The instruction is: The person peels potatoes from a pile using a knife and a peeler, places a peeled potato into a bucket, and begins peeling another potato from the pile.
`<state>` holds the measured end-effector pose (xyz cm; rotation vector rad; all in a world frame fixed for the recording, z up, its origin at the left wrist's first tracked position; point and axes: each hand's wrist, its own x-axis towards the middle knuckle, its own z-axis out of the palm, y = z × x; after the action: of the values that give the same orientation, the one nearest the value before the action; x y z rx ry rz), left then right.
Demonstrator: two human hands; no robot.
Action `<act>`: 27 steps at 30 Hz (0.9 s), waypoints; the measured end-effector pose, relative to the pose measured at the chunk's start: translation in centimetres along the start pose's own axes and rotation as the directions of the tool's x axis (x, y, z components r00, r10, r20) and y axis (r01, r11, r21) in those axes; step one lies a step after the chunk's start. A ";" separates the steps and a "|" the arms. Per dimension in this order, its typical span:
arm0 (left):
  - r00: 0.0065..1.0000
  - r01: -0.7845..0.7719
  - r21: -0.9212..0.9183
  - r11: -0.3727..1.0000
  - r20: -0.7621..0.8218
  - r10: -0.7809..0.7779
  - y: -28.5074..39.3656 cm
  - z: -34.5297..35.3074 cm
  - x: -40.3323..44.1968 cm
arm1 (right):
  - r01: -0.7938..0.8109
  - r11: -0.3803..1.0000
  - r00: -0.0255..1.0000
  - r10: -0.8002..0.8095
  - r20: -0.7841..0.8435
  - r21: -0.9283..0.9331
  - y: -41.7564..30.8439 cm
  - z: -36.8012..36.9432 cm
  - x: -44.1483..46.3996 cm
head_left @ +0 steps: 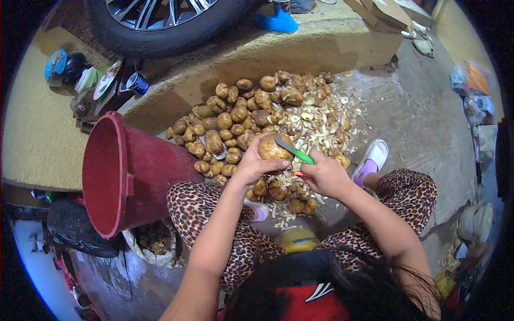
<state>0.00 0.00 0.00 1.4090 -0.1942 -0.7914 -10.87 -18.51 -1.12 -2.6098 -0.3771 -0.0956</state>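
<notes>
My left hand (253, 167) is wrapped around a large brown potato (274, 148), its thumb along the lower side. A knife with a green handle (303, 156) is in my closed right hand (326, 174). Its grey blade (285, 144) lies against the potato's upper right surface. A small orange-red piece (301, 174) sticks out by my right fingers; I cannot tell what it belongs to. Beyond both hands spreads a pile of unpeeled potatoes (237, 114), with pale peelings (311, 124) scattered over its right side.
A large red bucket (155, 158) lies tipped at the left, its mouth facing left. Behind the pile runs a raised concrete ledge (300, 53) below a car wheel (155, 27). An open sack (155, 241) stands at lower left. Bagged items (478, 109) line the right side.
</notes>
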 end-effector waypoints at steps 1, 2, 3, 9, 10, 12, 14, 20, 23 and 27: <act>1.000 0.003 0.027 1.000 -0.010 -0.003 0.1 -0.1 0.0 | 0.011 1.000 1.000 -0.011 -0.006 -0.003 -0.1 0.0 0.0; 1.000 0.007 0.055 0.998 -0.021 -0.006 0.2 -0.2 0.0 | 0.022 1.000 1.000 -0.022 -0.013 -0.005 -0.2 0.0 0.1; 1.000 -0.005 0.044 0.999 -0.024 0.006 -0.3 -0.2 0.4 | 0.028 0.999 1.000 -0.028 0.001 -0.018 -0.1 -0.1 -0.1; 1.000 0.015 0.092 0.996 -0.002 -0.015 -0.6 -1.1 0.7 | 0.030 0.999 0.997 -0.029 0.065 -0.022 -0.5 0.7 -0.6; 1.000 -0.023 0.107 0.994 0.006 0.023 -0.9 -1.1 0.8 | 0.042 0.999 0.997 -0.040 0.059 -0.022 -0.4 0.7 -0.6; 0.995 -0.098 0.136 0.986 0.021 0.096 -1.3 -1.2 0.9 | 0.044 0.999 0.997 -0.043 0.069 -0.014 -0.3 0.7 -0.6; 0.994 -0.108 0.217 0.970 -0.002 0.111 -1.1 -0.7 0.5 | 0.026 1.000 0.994 -0.025 0.103 -0.004 -0.1 0.7 -0.5; 0.959 -0.183 0.496 0.849 -0.101 0.265 -0.6 0.5 0.0 | -0.031 0.999 0.991 0.028 0.130 0.021 -0.5 1.1 -0.4; 0.973 -0.168 0.509 0.844 -0.052 0.224 -0.3 0.0 0.0 | 0.008 0.999 0.982 -0.001 0.187 -0.039 -0.2 0.6 -0.1; 0.995 -0.099 0.252 0.963 0.046 0.090 0.2 -0.7 -0.2 | 0.104 0.989 0.989 -0.093 0.113 -0.101 1.3 0.2 0.3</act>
<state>0.32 0.66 0.09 1.6150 -0.3982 -0.7306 -10.25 -19.42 -1.83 -2.7086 -0.5541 -0.0076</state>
